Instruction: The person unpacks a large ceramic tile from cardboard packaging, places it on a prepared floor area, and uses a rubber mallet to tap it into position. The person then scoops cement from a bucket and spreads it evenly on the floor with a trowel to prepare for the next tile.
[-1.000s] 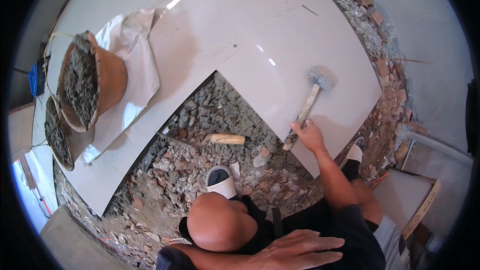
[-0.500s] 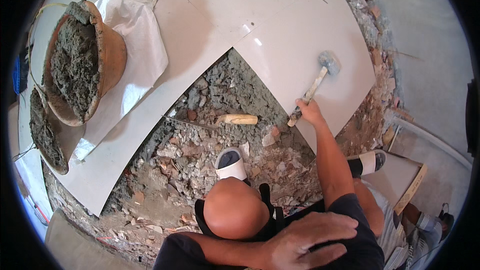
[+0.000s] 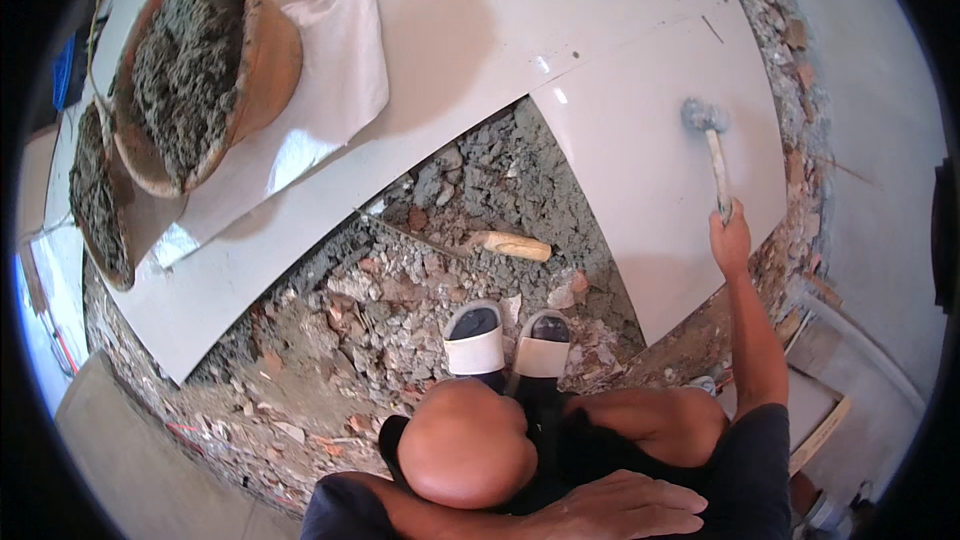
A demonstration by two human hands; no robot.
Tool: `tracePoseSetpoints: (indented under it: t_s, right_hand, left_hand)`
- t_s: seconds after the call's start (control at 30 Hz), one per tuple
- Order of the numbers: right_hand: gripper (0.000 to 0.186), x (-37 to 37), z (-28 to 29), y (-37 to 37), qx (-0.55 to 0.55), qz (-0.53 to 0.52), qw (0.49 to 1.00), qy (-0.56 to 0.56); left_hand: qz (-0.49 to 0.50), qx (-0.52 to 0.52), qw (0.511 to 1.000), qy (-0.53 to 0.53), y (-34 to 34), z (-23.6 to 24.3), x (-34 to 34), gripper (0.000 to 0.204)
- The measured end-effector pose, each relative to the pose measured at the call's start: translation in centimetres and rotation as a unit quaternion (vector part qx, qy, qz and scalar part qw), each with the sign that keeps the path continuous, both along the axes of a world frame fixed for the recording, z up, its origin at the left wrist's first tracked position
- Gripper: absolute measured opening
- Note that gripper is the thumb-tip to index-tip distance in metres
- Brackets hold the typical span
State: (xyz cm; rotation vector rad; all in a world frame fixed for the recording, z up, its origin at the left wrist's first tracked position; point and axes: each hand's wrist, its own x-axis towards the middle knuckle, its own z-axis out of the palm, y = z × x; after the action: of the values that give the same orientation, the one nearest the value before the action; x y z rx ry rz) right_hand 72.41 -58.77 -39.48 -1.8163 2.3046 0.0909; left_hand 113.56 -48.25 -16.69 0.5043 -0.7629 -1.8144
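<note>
My right hand (image 3: 731,237) is wrapped round the wooden handle of a mallet (image 3: 717,162). Its grey, mortar-smeared head is over the large pale tile (image 3: 640,170) on the right; whether it touches the surface I cannot tell. Fingers stretched and holding nothing, my left hand (image 3: 625,508) lies across my body near the bottom edge. A trowel (image 3: 510,245) with a wooden grip rests in the wedge-shaped gap between tiles, on grey mortar (image 3: 500,175) and rubble. My sandalled feet are just below it.
At the upper left, an orange-brown bucket (image 3: 275,50) full of mortar leans on a white sack (image 3: 335,70). Beside it lies a second mortar-filled container (image 3: 95,195). Broken rubble (image 3: 290,360) lies around my feet. A pale pipe (image 3: 870,340) runs along the right side.
My right hand has moved right with the mallet, whose handle now stands more upright in view. My right foot has come in beside the left. The whole view has shifted.
</note>
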Motion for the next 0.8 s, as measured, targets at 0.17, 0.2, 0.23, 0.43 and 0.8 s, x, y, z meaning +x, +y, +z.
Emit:
tracePoseSetpoints:
  t_s: [0.17, 0.2, 0.23, 0.43, 0.8]
  right_hand:
    - [0.048, 8.5, -4.8, -9.1, -0.015, -0.008, 0.998, -0.067]
    - [0.049, 10.2, -5.7, -11.1, -0.054, 0.032, 0.996, -0.059]
    - [0.050, 11.8, -6.7, -13.2, -0.096, 0.072, 0.991, -0.052]
    - [0.053, 16.6, -9.2, -18.5, -0.113, 0.146, 0.982, -0.042]
    - [0.056, 24.5, -5.8, -1.0, -0.023, 0.414, 0.879, -0.234]
  left_hand:
    - [0.047, 0.006, 0.996, -0.081, 1.2, 0.4, -0.2, 0.032]
    - [0.058, 0.008, 0.993, -0.102, 1.4, 0.6, -0.2, 0.032]
    - [0.069, 0.009, 0.990, -0.124, 1.6, 0.7, -0.1, 0.032]
    - [0.143, 0.015, 0.938, -0.314, 3.5, 1.3, 0.9, 0.032]
    - [-0.097, 0.092, 0.512, -0.849, 6.7, 9.9, 10.4, 0.035]
